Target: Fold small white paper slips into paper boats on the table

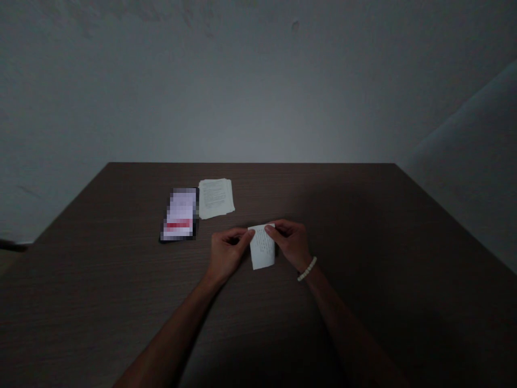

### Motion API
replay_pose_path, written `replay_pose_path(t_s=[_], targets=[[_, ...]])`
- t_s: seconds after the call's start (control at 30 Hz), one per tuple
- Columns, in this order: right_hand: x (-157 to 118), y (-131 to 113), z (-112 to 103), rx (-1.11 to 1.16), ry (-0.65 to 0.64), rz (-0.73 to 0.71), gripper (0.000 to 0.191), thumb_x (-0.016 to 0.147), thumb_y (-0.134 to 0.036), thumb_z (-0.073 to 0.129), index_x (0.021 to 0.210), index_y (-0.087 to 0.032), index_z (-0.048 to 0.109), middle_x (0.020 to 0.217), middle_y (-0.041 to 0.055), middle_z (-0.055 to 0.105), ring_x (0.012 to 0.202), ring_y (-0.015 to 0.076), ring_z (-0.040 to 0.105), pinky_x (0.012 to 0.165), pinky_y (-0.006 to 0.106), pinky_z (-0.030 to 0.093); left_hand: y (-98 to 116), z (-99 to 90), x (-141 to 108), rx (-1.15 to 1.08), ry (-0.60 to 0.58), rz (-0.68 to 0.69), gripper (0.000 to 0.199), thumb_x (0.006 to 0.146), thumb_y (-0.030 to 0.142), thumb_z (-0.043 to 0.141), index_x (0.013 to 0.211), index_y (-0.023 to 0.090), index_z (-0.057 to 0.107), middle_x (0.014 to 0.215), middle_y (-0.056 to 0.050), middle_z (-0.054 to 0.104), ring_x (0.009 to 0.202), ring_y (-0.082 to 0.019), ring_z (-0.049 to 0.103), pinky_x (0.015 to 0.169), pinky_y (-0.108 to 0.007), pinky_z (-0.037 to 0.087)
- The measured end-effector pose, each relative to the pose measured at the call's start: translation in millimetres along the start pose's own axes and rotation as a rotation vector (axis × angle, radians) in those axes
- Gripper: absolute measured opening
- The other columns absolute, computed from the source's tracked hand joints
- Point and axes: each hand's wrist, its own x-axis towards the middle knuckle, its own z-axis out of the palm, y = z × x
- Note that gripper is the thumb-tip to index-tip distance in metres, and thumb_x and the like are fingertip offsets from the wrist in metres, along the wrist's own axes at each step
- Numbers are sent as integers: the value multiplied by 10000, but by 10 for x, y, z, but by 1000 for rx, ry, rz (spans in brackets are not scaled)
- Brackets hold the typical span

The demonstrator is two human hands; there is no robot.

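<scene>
Centrally, both bare hands pinch one small white sheet of printed paper (262,253) between them. Left hand (226,250): clamped on the sheet's upper left corner, thumb on the printed face, fingers curled behind and partly hidden. Right hand (291,242): clamped on the top edge near the right corner, thumb likewise on the face, fingertips behind. Thumbs near each other, a short stretch of top edge between them. The sheet hangs from this grip toward the wearer, tilted slightly, lower edge free; lines of print too small to read.

Around the right wrist, just behind that hand, a pale beaded bracelet (307,269). Beyond the left hand, up and slightly left of its fingers, a loose stack of white printed papers (214,199), edges uneven. Left of that stack, farther out from the left hand, a black-edged phone (180,215), screen lit and blurred into blocks of pale violet with a red band. Beneath everything, a dark brown wood-grain table (355,215); past its far edge, well ahead of both hands, a grey, marked wall (258,91).
</scene>
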Motion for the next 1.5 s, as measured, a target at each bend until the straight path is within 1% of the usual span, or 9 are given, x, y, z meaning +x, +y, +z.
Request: replay_pose_path(t_s=[0.17, 0.33, 0.47, 0.7, 0.9, 1.03, 1.3, 1.5], targets=[[-4, -14, -1, -16, -19, 27, 155, 739, -344, 699, 710, -192, 713, 681, 23, 717, 622, 164, 657, 574, 259, 503, 10, 14, 4, 19, 23, 27, 201, 757, 347, 719, 769, 149, 752, 695, -38, 720, 605, -144, 635, 558, -227, 491], [-11, -32, -5, -30, -20, 37, 176, 745, -354, 683, 686, -189, 697, 630, 15, 692, 575, 153, 630, 538, 250, 475, 44, 36, 2, -32, 62, 40, 243, 724, 324, 748, 893, 149, 748, 615, 6, 652, 531, -97, 561, 532, -201, 470], [-16, -30, -7, -33, -23, 33, 182, 751, -354, 679, 679, -187, 688, 614, 9, 676, 561, 144, 612, 531, 245, 460, 53, 45, -8, -27, 68, 51, 231, 725, 320, 746, 876, 147, 754, 593, 12, 628, 514, -85, 536, 517, -194, 458], [-15, -23, -13, -25, -30, 33, 190, 756, -358, 679, 685, -182, 685, 634, 14, 681, 577, 146, 612, 547, 248, 462, 63, 34, -11, 15, 86, 63, 211, 724, 329, 741, 833, 149, 760, 610, -6, 666, 535, -107, 572, 533, -208, 485], [-13, -7, -24, -28, -45, 34, 203, 766, -369, 674, 688, -182, 688, 631, 14, 671, 579, 146, 602, 546, 249, 451, 71, 22, -25, 67, 85, 31, 217, 729, 354, 734, 805, 152, 761, 634, -21, 693, 567, -131, 610, 546, -224, 497], [-12, -10, -27, -40, -51, 48, 229, 769, -393, 668, 682, -183, 689, 616, 10, 659, 570, 143, 589, 542, 249, 441, 71, 23, -23, 83, 92, 32, 220, 725, 360, 733, 789, 150, 759, 642, -30, 701, 568, -140, 617, 549, -236, 501], [-15, -1, -31, -13, -67, 35, 224, 783, -373, 657, 663, -185, 680, 602, -7, 628, 555, 126, 551, 539, 241, 414, 63, 18, -18, 107, 67, 22, 208, 746, 362, 716, 755, 157, 751, 671, -35, 712, 582, -140, 621, 559, -239, 489], [-15, -18, -36, -49, -65, 25, 266, 792, -407, 643, 648, -184, 666, 581, -8, 612, 540, 128, 538, 526, 242, 409, 73, 15, -21, 104, 58, 21, 202, 748, 355, 714, 743, 155, 747, 694, -40, 721, 602, -148, 631, 578, -247, 502]])
